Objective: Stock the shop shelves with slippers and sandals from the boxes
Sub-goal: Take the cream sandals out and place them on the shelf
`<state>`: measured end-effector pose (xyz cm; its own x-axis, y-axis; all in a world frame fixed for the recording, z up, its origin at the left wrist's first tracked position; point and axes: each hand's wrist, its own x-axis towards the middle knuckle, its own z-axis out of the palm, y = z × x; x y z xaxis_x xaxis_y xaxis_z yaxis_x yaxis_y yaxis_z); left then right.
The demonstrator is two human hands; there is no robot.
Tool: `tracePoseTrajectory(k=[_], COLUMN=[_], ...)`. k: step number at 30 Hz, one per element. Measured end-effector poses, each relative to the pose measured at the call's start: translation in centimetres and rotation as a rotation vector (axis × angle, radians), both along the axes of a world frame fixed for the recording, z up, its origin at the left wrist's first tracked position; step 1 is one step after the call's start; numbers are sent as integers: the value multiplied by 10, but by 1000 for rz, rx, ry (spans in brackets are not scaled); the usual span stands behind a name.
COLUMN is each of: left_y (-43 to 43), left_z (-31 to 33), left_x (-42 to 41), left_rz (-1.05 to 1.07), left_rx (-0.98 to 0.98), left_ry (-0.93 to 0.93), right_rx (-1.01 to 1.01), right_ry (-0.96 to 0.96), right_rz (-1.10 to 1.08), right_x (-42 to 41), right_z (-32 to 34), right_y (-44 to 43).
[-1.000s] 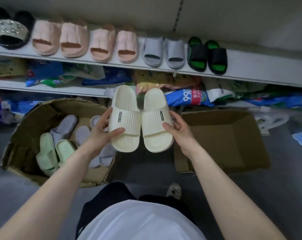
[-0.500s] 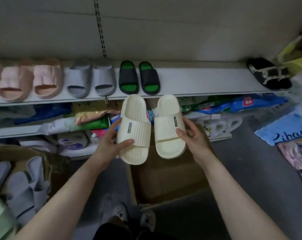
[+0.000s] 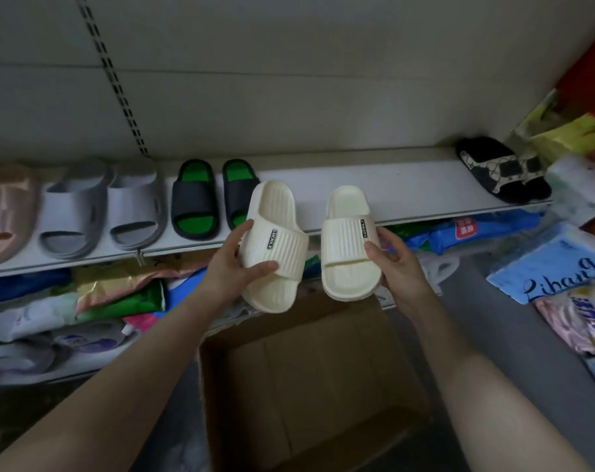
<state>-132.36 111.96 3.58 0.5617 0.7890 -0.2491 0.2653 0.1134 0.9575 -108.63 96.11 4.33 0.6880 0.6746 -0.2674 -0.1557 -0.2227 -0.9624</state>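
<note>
In the head view, we see both cream slippers held in the air in front of the shelf (image 3: pixel 401 190), one in each hand and neither set down yet. The left hand (image 3: pixel 229 270) grips the left slipper (image 3: pixel 277 233) by its outer side, fingers (image 3: pixel 243 229) curled round the edge and the thumb across the ribbed strap. The right hand (image 3: pixel 398 264) holds the right slipper (image 3: pixel 349 253) the same way from its outer side, thumb on the strap.

The bare stretch of shelf lies straight ahead of the slippers, past its front edge. It runs between the black-and-green pair (image 3: pixel 195 201) on the left and the patterned black sandal (image 3: pixel 500 170) at the right end. Each slipper's long axis runs from us towards the back wall, heel end far and toe end near, which matches the grey pair (image 3: pixel 102 206) and the other pairs along the shelf. The left slipper is tilted a little, and in this view its far end overlaps the black-and-green pair. The right slipper sits squarer to the shelf's front edge.

We judge that the next move is a short push forward and down. The left slipper needs straightening so that it clears its neighbour. Both hands look equally near the gap. A cardboard box (image 3: pixel 309 386) stands open on the floor below our arms.
</note>
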Motion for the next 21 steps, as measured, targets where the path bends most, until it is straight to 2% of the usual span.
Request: tracePoseTrajectory(k=[9, 12, 15, 17, 19, 21], left_y=[26, 35, 44, 46, 40, 33], left_z=[-23, -39, -43, -41, -40, -42], left_x=[125, 147, 159, 165, 167, 166], left_rz=[131, 221, 235, 213, 195, 146], left_rx=[-28, -49, -8, 123, 396, 673], left_ry=[61, 90, 171, 288, 419, 467], right_rx=[-113, -151, -214, -278, -342, -341], right_ry=[-5, 14, -48, -202, -434, -652], right_rz=[123, 179, 247, 292, 324, 338], right_x=[118, 143, 157, 159, 157, 150], right_z=[-29, -42, -50, -53, -54, -55], right_y=[57, 71, 84, 91, 95, 97])
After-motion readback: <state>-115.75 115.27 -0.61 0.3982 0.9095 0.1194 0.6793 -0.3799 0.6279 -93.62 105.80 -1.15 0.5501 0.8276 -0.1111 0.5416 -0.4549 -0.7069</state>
